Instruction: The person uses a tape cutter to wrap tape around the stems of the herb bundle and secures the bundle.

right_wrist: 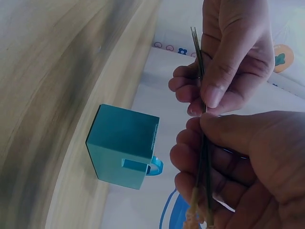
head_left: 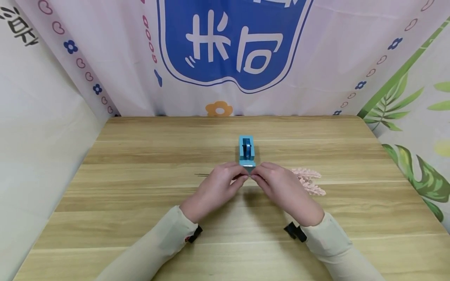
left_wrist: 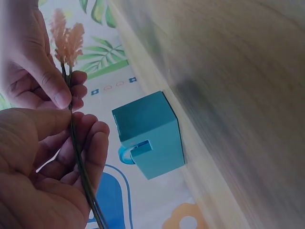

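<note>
My left hand (head_left: 221, 182) and right hand (head_left: 281, 183) meet fingertip to fingertip in front of a light-blue tape dispenser (head_left: 251, 153). Between thumb and fingers, each hand pinches a small bunch of artificial flower stems (right_wrist: 197, 47). The bunch lies sideways across both hands, its fluffy pink plumes (head_left: 311, 180) out past the right hand. Thin bare stem ends (head_left: 201, 175) stick out beyond the left hand. In the left wrist view the dark green stems (left_wrist: 81, 164) run over the left palm. Curled fingers hide part of the stems where the hands meet.
The dispenser holds a roll of blue tape (head_left: 248, 148) and faces the hands on a wood-grain table (head_left: 158, 152). Behind the table hangs a white printed curtain (head_left: 123, 58). Small black wrist cameras (head_left: 295, 232) sit at both cuffs.
</note>
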A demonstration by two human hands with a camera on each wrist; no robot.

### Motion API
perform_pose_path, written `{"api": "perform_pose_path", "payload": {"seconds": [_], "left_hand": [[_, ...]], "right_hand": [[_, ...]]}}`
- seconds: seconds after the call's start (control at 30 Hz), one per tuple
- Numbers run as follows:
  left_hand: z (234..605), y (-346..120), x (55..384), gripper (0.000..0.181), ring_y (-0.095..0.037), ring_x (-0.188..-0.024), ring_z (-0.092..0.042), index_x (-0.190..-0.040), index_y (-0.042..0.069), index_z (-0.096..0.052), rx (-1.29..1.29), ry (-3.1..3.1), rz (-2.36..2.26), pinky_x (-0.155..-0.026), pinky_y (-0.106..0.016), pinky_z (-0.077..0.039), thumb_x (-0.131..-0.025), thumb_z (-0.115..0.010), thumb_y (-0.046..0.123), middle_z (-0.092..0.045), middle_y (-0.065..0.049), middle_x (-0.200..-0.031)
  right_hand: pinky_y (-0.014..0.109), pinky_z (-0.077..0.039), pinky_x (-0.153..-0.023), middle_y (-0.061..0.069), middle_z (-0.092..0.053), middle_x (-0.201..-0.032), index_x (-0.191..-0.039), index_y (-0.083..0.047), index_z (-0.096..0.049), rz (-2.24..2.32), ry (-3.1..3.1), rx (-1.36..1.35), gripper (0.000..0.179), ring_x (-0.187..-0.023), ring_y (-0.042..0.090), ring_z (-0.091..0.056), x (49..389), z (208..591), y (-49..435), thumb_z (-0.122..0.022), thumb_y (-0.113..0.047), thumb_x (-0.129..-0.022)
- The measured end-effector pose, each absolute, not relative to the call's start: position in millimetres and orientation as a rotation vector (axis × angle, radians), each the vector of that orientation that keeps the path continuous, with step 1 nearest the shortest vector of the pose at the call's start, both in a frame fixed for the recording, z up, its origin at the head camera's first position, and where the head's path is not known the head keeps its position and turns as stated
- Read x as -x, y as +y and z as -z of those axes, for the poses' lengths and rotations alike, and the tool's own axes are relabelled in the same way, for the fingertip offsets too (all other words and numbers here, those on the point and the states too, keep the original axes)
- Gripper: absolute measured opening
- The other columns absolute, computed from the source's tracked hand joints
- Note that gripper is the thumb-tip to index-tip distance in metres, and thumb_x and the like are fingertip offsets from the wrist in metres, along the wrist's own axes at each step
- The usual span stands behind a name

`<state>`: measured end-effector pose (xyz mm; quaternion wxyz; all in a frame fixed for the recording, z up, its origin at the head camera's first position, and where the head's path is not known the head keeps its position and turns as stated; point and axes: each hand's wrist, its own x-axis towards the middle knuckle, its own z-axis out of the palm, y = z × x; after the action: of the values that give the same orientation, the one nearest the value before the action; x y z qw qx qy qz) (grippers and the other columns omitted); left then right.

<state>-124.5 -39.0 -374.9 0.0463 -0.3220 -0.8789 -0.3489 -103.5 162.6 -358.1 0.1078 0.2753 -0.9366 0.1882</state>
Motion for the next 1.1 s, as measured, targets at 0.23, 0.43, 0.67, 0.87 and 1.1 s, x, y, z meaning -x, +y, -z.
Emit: {"api": "perform_pose_path", "payload": {"seconds": [0.23, 0.43, 0.67, 0.87, 1.1], "left_hand": [[371.9, -41.1, 126.0, 0.011, -0.013, -0.088, -0.068, -0.104, 0.005, -0.079, 0.980, -2.732, 1.083, -0.078, -0.028, -0.058, -0.101, -0.069, 0.010, -0.077, -0.003, -0.101], [373.2, -39.8, 126.4, 0.011, -0.014, -0.091, -0.070, -0.104, 0.005, -0.078, 0.995, -2.702, 1.073, -0.080, -0.029, -0.059, -0.102, -0.068, 0.009, -0.078, -0.005, -0.103], [374.5, -38.4, 125.4, 0.009, -0.015, -0.091, -0.071, -0.103, 0.005, -0.078, 0.986, -2.662, 1.077, -0.079, -0.029, -0.059, -0.100, -0.070, 0.007, -0.078, -0.005, -0.102], [374.1, -37.5, 124.8, 0.007, -0.015, -0.092, -0.070, -0.102, 0.007, -0.079, 0.962, -2.678, 1.107, -0.081, -0.028, -0.059, -0.098, -0.073, 0.006, -0.078, -0.004, -0.103], [375.6, -35.7, 125.7, 0.006, -0.012, -0.086, -0.066, -0.100, 0.007, -0.079, 0.940, -2.735, 1.125, -0.075, -0.022, -0.054, -0.098, -0.073, 0.008, -0.076, -0.003, -0.100]], "right_hand": [[0.030, -0.058, -0.074, -0.003, -0.074, -0.094, -0.103, -0.012, -0.077, -0.555, -2.761, -0.826, 0.008, -0.083, 0.009, -0.066, 104.8, 358.3, 162.6, -0.070, -0.017, -0.102], [0.030, -0.056, -0.074, -0.003, -0.072, -0.095, -0.104, -0.010, -0.077, -0.610, -2.823, -0.829, 0.009, -0.082, 0.008, -0.063, 106.8, 355.3, 163.3, -0.070, -0.014, -0.101], [0.032, -0.057, -0.077, -0.002, -0.074, -0.096, -0.106, -0.009, -0.078, -0.601, -2.893, -0.826, 0.013, -0.084, 0.010, -0.064, 110.5, 352.6, 163.4, -0.066, -0.015, -0.104], [0.029, -0.054, -0.072, -0.003, -0.073, -0.092, -0.102, -0.011, -0.078, -0.583, -2.903, -0.822, 0.009, -0.079, 0.008, -0.060, 112.1, 352.4, 162.9, -0.069, -0.015, -0.102], [0.025, -0.050, -0.068, -0.006, -0.071, -0.088, -0.096, -0.014, -0.076, -0.574, -2.888, -0.841, 0.004, -0.075, 0.006, -0.056, 113.0, 356.2, 163.1, -0.073, -0.014, -0.099]]}}
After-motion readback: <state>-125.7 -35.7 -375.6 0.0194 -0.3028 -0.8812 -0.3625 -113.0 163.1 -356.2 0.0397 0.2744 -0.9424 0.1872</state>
